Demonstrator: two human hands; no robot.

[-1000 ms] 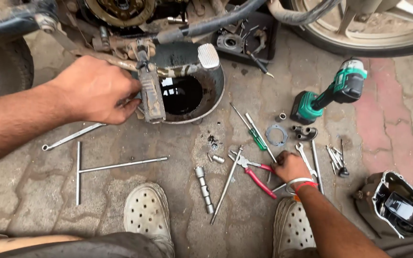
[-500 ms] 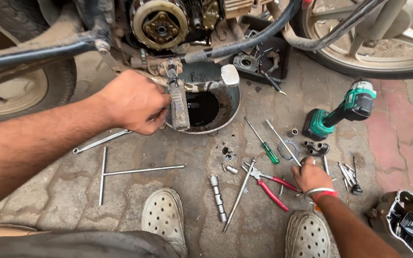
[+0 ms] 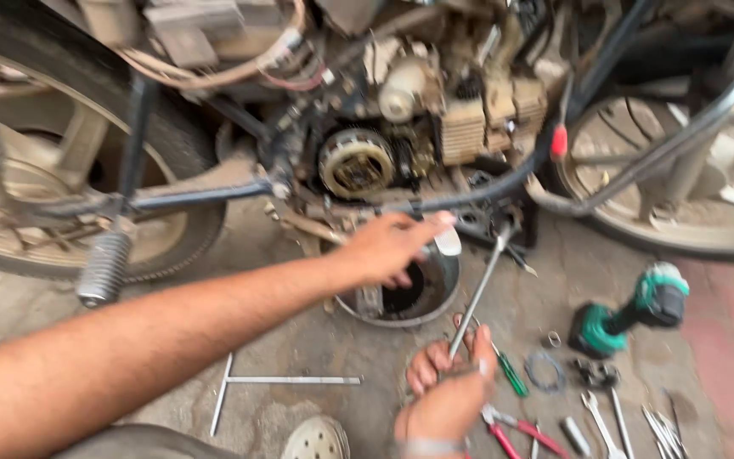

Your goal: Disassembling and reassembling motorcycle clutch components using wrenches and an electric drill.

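The right hand (image 3: 445,399) is closed around a long metal rod tool (image 3: 477,293), just in front of the oil pan (image 3: 358,308). The tool's tip points up past the pan toward the motorcycle engine (image 3: 357,163). The left hand (image 3: 388,246) reaches over the pan, fingers bent, holding nothing I can see. The engine's side is open, so the work looks only part done.

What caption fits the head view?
Left hand reaches over a round oil pan below the motorcycle engine; right hand raises a long metal tool.
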